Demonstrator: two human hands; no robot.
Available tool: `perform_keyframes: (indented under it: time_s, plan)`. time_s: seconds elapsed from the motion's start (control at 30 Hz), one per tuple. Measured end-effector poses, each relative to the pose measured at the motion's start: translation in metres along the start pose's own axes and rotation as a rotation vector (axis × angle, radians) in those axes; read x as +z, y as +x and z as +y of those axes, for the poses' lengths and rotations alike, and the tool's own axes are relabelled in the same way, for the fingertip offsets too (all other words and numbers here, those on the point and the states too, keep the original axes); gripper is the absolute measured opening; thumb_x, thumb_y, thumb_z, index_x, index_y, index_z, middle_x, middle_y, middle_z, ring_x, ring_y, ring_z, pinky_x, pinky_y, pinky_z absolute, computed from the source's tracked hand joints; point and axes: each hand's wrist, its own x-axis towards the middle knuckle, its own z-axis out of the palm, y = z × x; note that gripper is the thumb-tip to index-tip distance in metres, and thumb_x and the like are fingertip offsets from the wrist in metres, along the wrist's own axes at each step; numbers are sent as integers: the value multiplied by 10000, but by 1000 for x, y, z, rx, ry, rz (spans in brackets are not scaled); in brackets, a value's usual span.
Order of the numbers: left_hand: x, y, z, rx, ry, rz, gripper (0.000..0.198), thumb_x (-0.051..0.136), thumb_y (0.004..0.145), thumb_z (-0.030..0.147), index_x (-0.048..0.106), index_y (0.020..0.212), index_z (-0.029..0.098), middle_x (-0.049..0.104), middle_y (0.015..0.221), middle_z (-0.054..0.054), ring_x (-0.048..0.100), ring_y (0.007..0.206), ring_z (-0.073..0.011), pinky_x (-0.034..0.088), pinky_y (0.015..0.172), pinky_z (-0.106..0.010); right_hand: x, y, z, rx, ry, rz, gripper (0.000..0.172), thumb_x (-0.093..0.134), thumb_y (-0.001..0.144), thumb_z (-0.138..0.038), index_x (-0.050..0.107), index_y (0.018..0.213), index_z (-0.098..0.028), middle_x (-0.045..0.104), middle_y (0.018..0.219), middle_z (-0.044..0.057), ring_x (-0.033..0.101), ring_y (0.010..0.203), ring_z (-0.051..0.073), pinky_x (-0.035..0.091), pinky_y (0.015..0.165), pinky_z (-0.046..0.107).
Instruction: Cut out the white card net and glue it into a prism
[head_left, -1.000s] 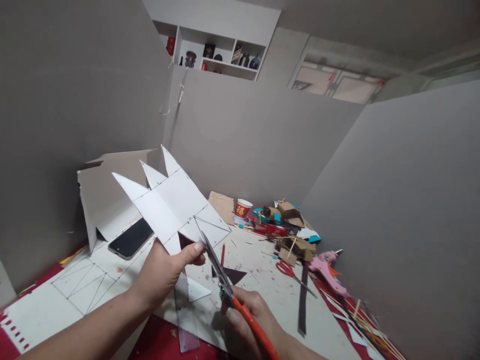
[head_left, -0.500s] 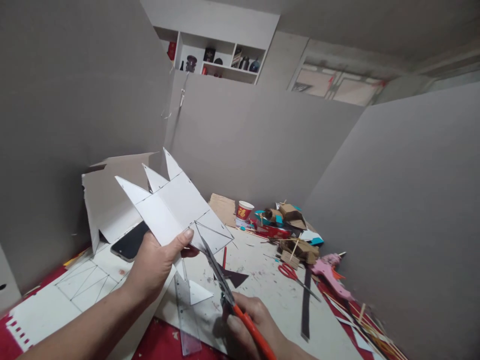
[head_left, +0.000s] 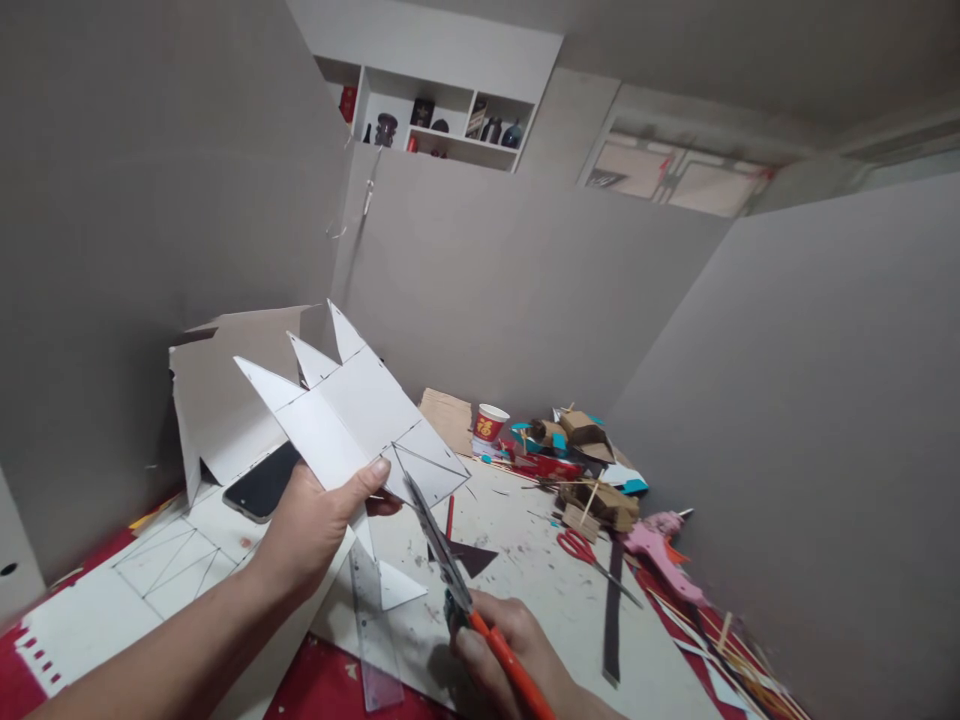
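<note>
My left hand (head_left: 322,510) grips a folded piece of white card (head_left: 367,400), thumb on top and fingers beneath. Pointed tabs stand along the card's upper left end, and pencil or ink lines cross its lower right end. In my right hand (head_left: 502,640) are large scissors with orange handles (head_left: 517,665). Their blades reach up to the card's lower edge, near the drawn triangle. Below the card, a clear ruler (head_left: 371,640) and a cut white triangle (head_left: 401,585) lie on the board, with a dark triangular scrap (head_left: 471,557) beside the blades.
A phone (head_left: 262,483) lies left on card marked with lines. Behind it stands a bent grey board (head_left: 240,390). A paper cup (head_left: 490,423), cardboard pieces, small red scissors (head_left: 577,545), a dark strip (head_left: 613,620) and a pink glue gun (head_left: 664,555) are at right. Grey partitions surround the table.
The view has shifted very slightly. Both hands, the card and the scissors keep nearly the same positions relative to each other.
</note>
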Motion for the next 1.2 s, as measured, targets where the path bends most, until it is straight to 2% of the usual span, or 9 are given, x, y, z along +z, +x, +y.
perform_keyframes:
  time_s: [0.13,0.27,0.5,0.7,0.9,1.07,1.2]
  plan:
    - [0,0,-1,-6,31,-1,263,685,774,341,670,899,109,703,823,-111,656,744,-221,564,714,-376,-1,1,0,-11,25,-15,407,367,890,-559,403,726,-188,339,581,-39,285,490,89,237,420,213]
    - [1,-3,-2,-22,46,-5,307,695,763,342,674,950,100,707,810,-114,655,733,-221,557,694,-361,-2,1,2,-38,8,-8,373,390,891,-531,439,768,-182,344,594,-40,297,501,94,252,441,218]
    - [1,-3,-4,-18,56,-19,320,691,765,345,676,966,95,706,767,-111,658,783,-249,553,707,-379,-2,-1,4,-38,20,25,359,413,890,-497,417,714,-184,363,587,-33,302,501,94,258,432,214]
    - [2,-4,-4,-28,43,-12,322,693,759,337,662,980,104,711,809,-112,658,727,-220,556,701,-365,1,-1,3,12,50,37,383,402,895,-511,379,685,-192,329,542,-50,273,452,78,229,392,204]
    - [4,-1,-2,-45,63,20,262,703,741,328,669,863,99,712,769,-109,648,630,-183,548,646,-310,2,-1,2,36,67,15,392,394,898,-523,387,697,-186,314,566,-49,256,484,84,223,413,214]
    - [5,-2,-4,-59,67,-16,239,698,747,327,674,822,101,701,706,-90,640,612,-170,539,635,-289,0,-1,1,-6,29,23,368,395,900,-508,416,739,-178,335,616,-34,282,537,100,258,461,223]
    - [6,-5,-4,-68,68,-25,218,696,748,317,673,772,102,693,662,-82,630,597,-162,535,625,-276,1,-1,1,15,37,43,389,394,896,-524,391,700,-187,318,575,-45,266,508,94,239,439,221]
